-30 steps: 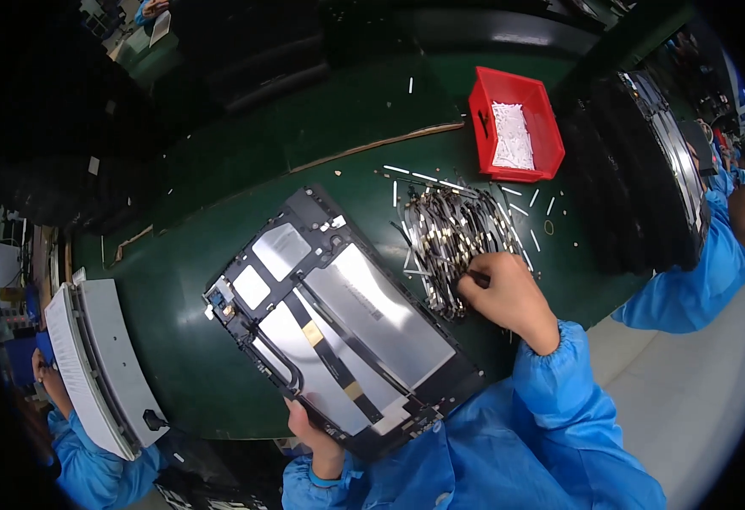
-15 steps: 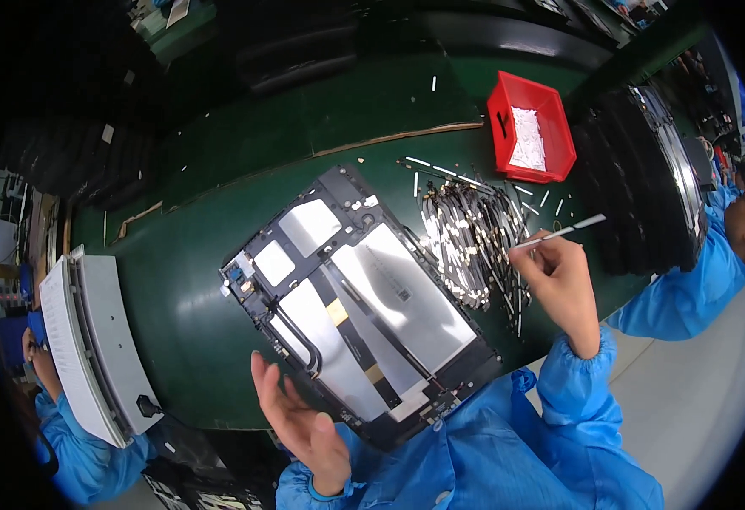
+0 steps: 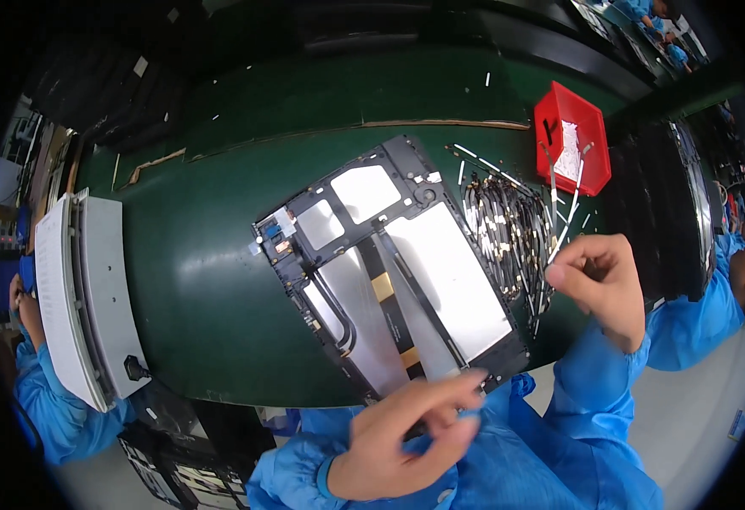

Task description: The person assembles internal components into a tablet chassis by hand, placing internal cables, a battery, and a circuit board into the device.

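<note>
An opened tablet-like device (image 3: 466, 289), black-framed with silvery plates and dark ribbon cables, lies slanted on the green bench. My left hand (image 3: 406, 438) is over its near end, slightly blurred, thumb and forefinger apart; whether a fingertip touches the frame is hard to tell. To the right, my right hand (image 3: 606, 285) pinches a thin pale strip (image 3: 570, 217) between thumb and forefinger. A second slim grey length (image 3: 552, 183) makes a V with it; whether both are one piece, I cannot tell. A heap of thin black-and-white cable strips (image 3: 504, 229) lies beside the device.
A red bin (image 3: 598, 140) with white slips stands at the far right, near stacked black panels (image 3: 653, 204). A grey-white box with papers (image 3: 100, 297) sits at the left. Co-workers' blue sleeves (image 3: 691, 331) show on both sides.
My left hand has come up from beside the device to over its near end. My right hand's strip has swung from pointing rightward to pointing away. The whole view has shifted.
</note>
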The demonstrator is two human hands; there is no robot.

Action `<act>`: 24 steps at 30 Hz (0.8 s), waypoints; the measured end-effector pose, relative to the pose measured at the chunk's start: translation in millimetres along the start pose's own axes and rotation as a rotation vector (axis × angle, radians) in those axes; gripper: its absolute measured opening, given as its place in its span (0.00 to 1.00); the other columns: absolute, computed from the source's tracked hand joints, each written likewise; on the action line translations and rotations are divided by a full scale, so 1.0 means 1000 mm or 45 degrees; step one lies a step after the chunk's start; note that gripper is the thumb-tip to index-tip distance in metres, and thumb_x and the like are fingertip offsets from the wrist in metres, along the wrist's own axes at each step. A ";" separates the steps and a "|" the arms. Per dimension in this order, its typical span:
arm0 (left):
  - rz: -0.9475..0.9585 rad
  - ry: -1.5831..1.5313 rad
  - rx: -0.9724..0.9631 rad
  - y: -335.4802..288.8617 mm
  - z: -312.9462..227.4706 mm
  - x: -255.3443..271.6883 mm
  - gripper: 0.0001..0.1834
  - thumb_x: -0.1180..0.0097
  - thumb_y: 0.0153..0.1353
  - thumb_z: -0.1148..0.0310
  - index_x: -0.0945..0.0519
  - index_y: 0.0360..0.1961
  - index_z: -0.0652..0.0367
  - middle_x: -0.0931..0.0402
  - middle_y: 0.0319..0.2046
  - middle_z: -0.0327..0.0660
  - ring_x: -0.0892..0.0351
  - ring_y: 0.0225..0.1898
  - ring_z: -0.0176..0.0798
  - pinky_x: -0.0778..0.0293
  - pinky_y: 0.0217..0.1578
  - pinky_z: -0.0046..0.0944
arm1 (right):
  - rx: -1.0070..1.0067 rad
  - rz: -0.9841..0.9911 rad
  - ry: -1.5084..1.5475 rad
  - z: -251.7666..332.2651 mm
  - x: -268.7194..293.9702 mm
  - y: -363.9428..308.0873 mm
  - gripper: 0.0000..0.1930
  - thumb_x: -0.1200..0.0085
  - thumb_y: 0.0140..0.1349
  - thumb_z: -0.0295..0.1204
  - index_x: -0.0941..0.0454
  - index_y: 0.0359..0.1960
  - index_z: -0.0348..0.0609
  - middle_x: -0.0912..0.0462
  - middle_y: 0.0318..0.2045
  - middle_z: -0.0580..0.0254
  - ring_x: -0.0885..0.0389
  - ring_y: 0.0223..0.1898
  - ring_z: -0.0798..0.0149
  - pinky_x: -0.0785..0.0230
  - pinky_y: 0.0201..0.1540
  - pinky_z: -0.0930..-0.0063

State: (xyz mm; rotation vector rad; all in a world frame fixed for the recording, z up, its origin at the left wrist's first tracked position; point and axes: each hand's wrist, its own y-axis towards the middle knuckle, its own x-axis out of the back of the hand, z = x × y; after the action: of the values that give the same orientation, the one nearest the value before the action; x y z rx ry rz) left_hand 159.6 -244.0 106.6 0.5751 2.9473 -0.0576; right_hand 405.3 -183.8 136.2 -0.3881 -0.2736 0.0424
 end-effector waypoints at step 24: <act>-0.093 0.650 -0.318 -0.020 0.008 0.018 0.10 0.42 0.56 0.72 0.23 0.40 0.63 0.25 0.33 0.43 0.24 0.29 0.38 0.28 0.31 0.32 | 0.384 0.240 -0.153 -0.012 -0.071 -0.050 0.05 0.39 0.48 0.19 0.18 0.29 0.35 0.17 0.26 0.56 0.20 0.23 0.64 0.29 0.25 0.78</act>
State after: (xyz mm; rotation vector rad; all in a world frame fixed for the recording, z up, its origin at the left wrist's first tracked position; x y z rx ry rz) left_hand 136.5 -255.8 96.7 0.5051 3.3809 0.5181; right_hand 339.3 -241.3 126.5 -0.1103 -0.3429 0.2893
